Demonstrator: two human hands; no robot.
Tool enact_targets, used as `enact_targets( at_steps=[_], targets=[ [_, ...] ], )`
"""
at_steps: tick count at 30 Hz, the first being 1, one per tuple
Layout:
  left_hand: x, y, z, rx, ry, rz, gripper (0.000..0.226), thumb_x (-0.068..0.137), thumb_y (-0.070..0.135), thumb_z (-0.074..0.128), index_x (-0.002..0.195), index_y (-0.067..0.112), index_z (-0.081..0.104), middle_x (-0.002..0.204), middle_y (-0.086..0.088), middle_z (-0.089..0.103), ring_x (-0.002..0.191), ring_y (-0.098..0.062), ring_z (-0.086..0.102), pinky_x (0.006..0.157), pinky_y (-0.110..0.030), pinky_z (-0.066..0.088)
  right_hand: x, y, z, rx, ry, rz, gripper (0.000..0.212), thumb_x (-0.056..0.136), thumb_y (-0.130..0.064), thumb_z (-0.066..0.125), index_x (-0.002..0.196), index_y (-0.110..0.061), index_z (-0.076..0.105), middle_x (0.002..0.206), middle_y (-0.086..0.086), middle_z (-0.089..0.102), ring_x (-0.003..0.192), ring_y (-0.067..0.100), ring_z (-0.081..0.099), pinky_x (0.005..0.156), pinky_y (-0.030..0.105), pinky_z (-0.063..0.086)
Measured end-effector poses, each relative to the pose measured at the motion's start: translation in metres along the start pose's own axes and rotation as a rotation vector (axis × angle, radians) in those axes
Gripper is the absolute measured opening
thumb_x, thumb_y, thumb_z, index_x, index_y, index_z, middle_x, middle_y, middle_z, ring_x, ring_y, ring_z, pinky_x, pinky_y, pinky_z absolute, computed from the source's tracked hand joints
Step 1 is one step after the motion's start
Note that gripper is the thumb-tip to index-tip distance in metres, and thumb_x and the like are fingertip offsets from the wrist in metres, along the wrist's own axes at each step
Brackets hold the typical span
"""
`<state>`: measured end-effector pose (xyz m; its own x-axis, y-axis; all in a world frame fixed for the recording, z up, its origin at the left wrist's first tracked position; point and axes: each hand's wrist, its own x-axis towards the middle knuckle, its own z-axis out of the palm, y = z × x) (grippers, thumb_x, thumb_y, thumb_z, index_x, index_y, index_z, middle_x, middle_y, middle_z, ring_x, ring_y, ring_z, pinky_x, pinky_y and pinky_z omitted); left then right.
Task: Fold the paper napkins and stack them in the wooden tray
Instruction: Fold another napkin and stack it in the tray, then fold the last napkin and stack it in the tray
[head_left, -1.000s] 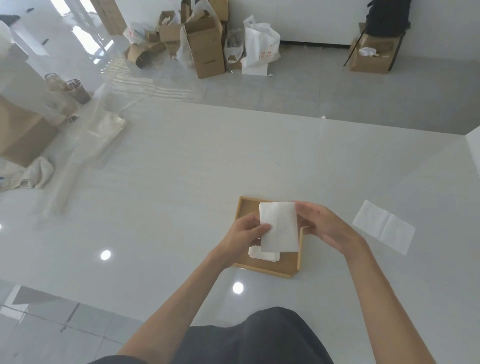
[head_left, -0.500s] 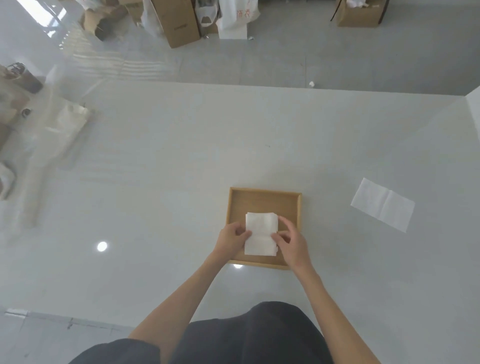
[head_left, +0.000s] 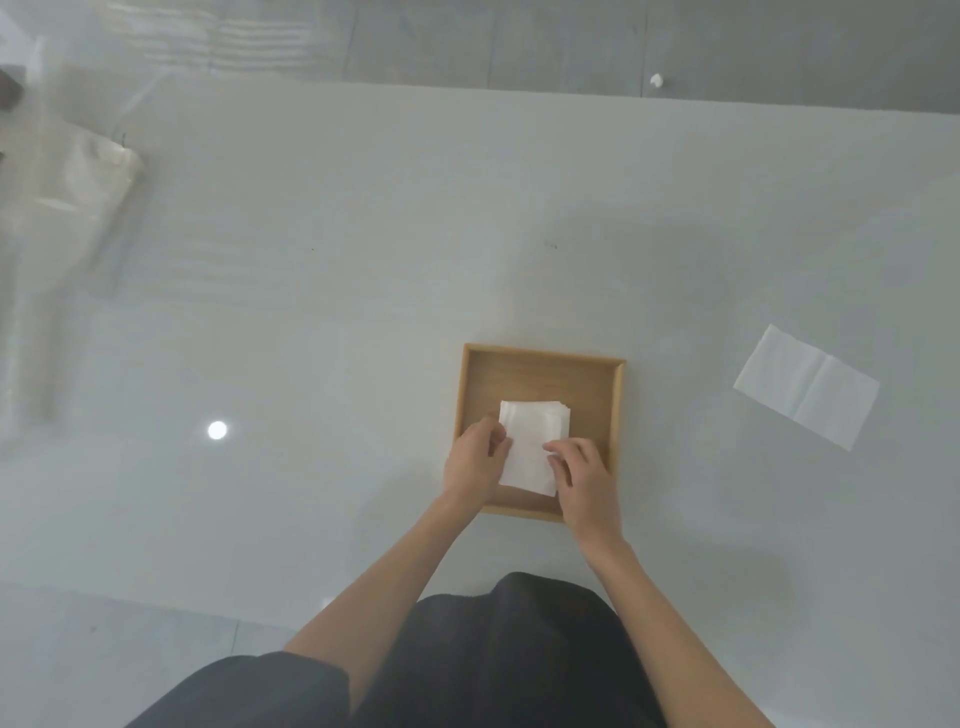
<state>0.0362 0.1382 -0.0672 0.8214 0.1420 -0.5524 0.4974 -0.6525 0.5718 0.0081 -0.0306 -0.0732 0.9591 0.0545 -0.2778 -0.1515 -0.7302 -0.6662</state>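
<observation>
Both hands rest on the small pile of folded white paper napkins (head_left: 532, 444) lying in the shallow square wooden tray (head_left: 540, 376). The left hand (head_left: 474, 465) has its fingertips curled against the pile's left edge, and the right hand (head_left: 584, 480) presses its fingers onto the right side near the front corner. Neither looks clamped around the paper; they seem to be pressing and nudging, hands close together with the pile between them.

The pile sits toward the near half of the tray, with bare wood showing at the far side and to the right. At the far right corner several layers show slightly fanned, so the edges are not quite flush.

The step in hand appears to be settling the top napkin. To do it well, light inward pushes from both sides should square the layers, with a flat palm pressing down last so nothing springs open. Thin paper creases easily, so firm pinching is best avoided.

One half-opened white rectangular napkin (head_left: 808, 384) lies well apart on the pale glossy table (head_left: 363, 260), to the right, probably next.
</observation>
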Motion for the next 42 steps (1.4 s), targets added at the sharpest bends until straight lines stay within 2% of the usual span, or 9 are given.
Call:
enact_targets(
  at_steps=[4,9,12,16,21,24,27,30,42],
  targets=[
    [-0.002,-0.003,0.000,0.026,-0.011,0.022,0.012,0.100,0.021,0.058,0.091,0.013,0.056,0.087,-0.001,0.061,0.073,-0.019,0.054,0.068,-0.036,0.049,-0.001,0.001,0.005,-0.008,0.016,0.001,0.023,0.099,-0.010,0.060,0.119,-0.010,0.072,0.117,0.004,0.065,0.101,0.019,0.067,0.077,0.014,0.045],
    [-0.003,-0.003,-0.002,0.056,-0.035,0.021,0.017,0.103,0.024,0.053,0.095,0.008,0.052,0.095,-0.006,0.058,0.075,-0.029,0.063,0.068,-0.048,0.058,0.001,0.004,0.007,-0.126,0.064,-0.027,0.041,0.098,-0.012,0.062,0.139,-0.011,0.060,0.135,0.011,0.060,0.121,0.026,0.059,0.095,0.037,0.057],
    [-0.008,-0.001,-0.002,0.204,0.050,0.171,0.026,0.102,0.028,0.056,0.121,0.010,0.052,0.115,-0.009,0.054,0.096,-0.029,0.061,0.076,-0.042,0.060,0.002,0.007,0.007,-0.372,0.068,-0.046,0.059,0.099,-0.031,0.061,0.154,-0.020,0.042,0.156,0.016,0.042,0.144,0.037,0.039,0.108,0.047,0.045],
    [-0.009,-0.006,0.002,0.620,0.057,0.500,0.065,0.101,0.046,0.053,0.157,0.024,0.031,0.161,-0.019,0.032,0.147,-0.041,0.032,0.118,-0.051,0.032,0.000,0.016,0.010,-0.618,-0.017,-0.084,0.069,0.101,-0.056,0.041,0.160,-0.024,0.026,0.166,0.021,0.021,0.153,0.046,0.011,0.121,0.058,0.017],
    [0.000,-0.016,0.003,0.847,-0.041,0.506,0.075,0.102,0.059,0.036,0.161,0.026,0.002,0.168,-0.017,-0.005,0.154,-0.038,-0.006,0.124,-0.058,0.006,-0.002,0.018,0.008,-0.653,-0.053,-0.048,0.075,0.097,-0.064,0.026,0.160,-0.022,0.025,0.166,0.021,0.019,0.154,0.046,0.008,0.123,0.061,0.007],
    [-0.002,-0.011,-0.002,0.759,0.013,0.505,0.072,0.103,0.053,0.040,0.161,0.022,0.011,0.167,-0.019,0.004,0.155,-0.040,0.001,0.125,-0.057,0.006,-0.003,0.016,-0.003,-0.583,-0.038,-0.056,0.071,0.101,-0.059,0.035,0.161,-0.024,0.019,0.168,0.014,0.014,0.156,0.039,0.003,0.124,0.053,-0.006],
    [-0.005,0.005,-0.001,0.606,0.146,0.506,0.055,0.101,0.035,0.058,0.148,0.009,0.047,0.155,-0.021,0.042,0.142,-0.045,0.040,0.114,-0.053,0.037,-0.003,0.020,-0.030,-0.269,0.084,0.027,0.054,0.103,-0.038,0.051,0.152,-0.015,0.044,0.155,0.007,0.048,0.151,0.028,0.030,0.127,0.048,0.010],
    [-0.005,0.039,0.011,0.462,0.233,0.512,0.036,0.092,0.017,0.072,0.124,0.003,0.063,0.124,-0.018,0.063,0.105,-0.040,0.062,0.087,-0.045,0.054,-0.001,0.038,-0.074,0.063,0.307,0.192,0.029,0.102,-0.026,0.057,0.128,-0.014,0.062,0.118,0.000,0.069,0.117,0.021,0.061,0.103,0.036,0.046],
    [0.052,0.252,0.164,0.217,-0.004,0.434,0.020,0.104,0.015,0.044,0.102,0.004,0.061,0.105,-0.013,0.063,0.103,-0.033,0.053,0.084,-0.044,0.045,0.055,0.178,-0.238,0.106,0.770,0.621,0.020,0.099,-0.029,0.056,0.104,-0.015,0.071,0.085,0.002,0.067,0.088,0.030,0.066,0.066,0.031,0.037]
  ],
)
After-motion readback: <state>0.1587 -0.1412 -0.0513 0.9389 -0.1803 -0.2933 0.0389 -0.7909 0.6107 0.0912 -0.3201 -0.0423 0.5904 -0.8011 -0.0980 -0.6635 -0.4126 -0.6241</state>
